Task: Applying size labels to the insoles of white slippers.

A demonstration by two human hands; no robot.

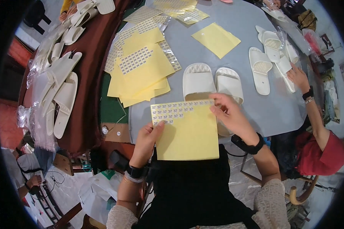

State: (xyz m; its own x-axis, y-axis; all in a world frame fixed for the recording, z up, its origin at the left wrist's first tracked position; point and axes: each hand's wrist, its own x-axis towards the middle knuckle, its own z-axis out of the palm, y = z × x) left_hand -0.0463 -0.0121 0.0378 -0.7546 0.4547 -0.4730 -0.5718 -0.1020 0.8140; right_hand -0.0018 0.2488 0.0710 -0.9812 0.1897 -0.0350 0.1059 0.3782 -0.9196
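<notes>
A yellow sticker sheet [187, 141] is held up in front of my body, with rows of small printed labels along its top and left and bare backing elsewhere. My left hand [147, 139] grips its left edge, thumb lying over the lowest labels. At the top right corner, my right hand [233, 118] pinches the sheet between thumb and fingers. Just beyond the sheet, a pair of white slippers stands on the grey table: the left slipper [198, 81] and the right slipper [229, 84]. The sheet and my right hand partly hide their near ends.
Yellow label sheets [145, 76] lie piled at the table's left, with blank yellow sheets [216, 40] farther back. More white slippers [260, 70] lie at right, beside a co-worker's hand [299, 78]. Bagged slippers [61, 91] rest on a dark red surface [90, 76] to the left.
</notes>
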